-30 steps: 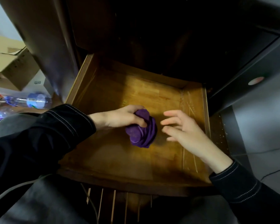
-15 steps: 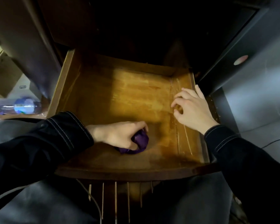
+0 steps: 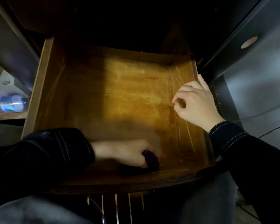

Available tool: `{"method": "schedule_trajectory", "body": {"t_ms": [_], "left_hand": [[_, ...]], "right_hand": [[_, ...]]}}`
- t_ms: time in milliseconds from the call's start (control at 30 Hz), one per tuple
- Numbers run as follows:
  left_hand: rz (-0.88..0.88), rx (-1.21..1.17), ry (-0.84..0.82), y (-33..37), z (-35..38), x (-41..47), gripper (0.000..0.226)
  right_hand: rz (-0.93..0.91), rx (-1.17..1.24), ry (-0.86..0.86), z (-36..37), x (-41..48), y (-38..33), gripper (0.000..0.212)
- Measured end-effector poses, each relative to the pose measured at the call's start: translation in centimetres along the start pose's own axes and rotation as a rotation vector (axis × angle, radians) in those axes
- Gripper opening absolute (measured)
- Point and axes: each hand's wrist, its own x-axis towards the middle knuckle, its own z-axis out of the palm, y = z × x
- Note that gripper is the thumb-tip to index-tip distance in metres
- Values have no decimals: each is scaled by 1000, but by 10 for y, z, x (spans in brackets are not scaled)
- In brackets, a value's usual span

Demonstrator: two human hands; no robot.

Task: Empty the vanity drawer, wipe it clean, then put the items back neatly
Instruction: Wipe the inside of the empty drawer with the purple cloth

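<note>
The wooden drawer (image 3: 129,97) stands pulled out in front of me, and nothing lies on its bare floor. My left hand (image 3: 128,152) is closed around a bunched purple cloth (image 3: 151,160) and presses it on the floor against the drawer's front wall, near the middle. Most of the cloth is hidden under the hand and in shadow. My right hand (image 3: 196,104) rests on the drawer's right side wall with its fingers curled over the rim, holding nothing else.
A dark cabinet body (image 3: 136,21) overhangs the back of the drawer. A dark panel (image 3: 249,50) stands close on the right. A plastic bottle (image 3: 10,103) lies on the floor at the left. My knees are under the drawer front.
My left hand has dragged the cloth from the middle of the drawer floor back to the front wall. My right hand has moved from beside the cloth to the right side wall.
</note>
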Motion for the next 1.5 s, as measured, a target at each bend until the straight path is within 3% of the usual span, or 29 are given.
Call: {"method": "schedule_trajectory", "body": {"t_ms": [167, 367, 600, 800, 1000, 1067, 1167, 1233, 1367, 1433, 1500], "left_hand": [[9, -214, -68, 7, -16, -10, 21], [-23, 33, -80, 6, -7, -8, 16], [107, -215, -210, 22, -39, -29, 19], [64, 159, -155, 14, -19, -18, 13], [228, -191, -168, 25, -33, -32, 20], [205, -110, -126, 23, -24, -27, 18], [102, 220, -159, 15, -14, -16, 17], [117, 200, -170, 14, -18, -19, 19], [228, -106, -125, 25, -24, -27, 18], [217, -23, -83, 23, -13, -22, 13], [147, 209, -87, 15, -2, -13, 13]], "right_hand": [[-2, 6, 22, 2, -1, -1, 19], [2, 32, 45, 4, -1, 0, 19], [10, 71, 68, 4, -1, 1, 17], [12, 88, 74, 4, -1, 1, 17], [12, 79, 75, 4, 0, 1, 18], [10, 75, 67, 5, 0, 1, 18], [18, 85, 63, 3, 0, 0, 18], [19, 87, 62, 3, 0, -1, 20], [19, 78, 63, 2, -1, -1, 20], [21, 83, 63, 3, -1, -1, 21], [22, 82, 65, 3, -1, -1, 19]]}}
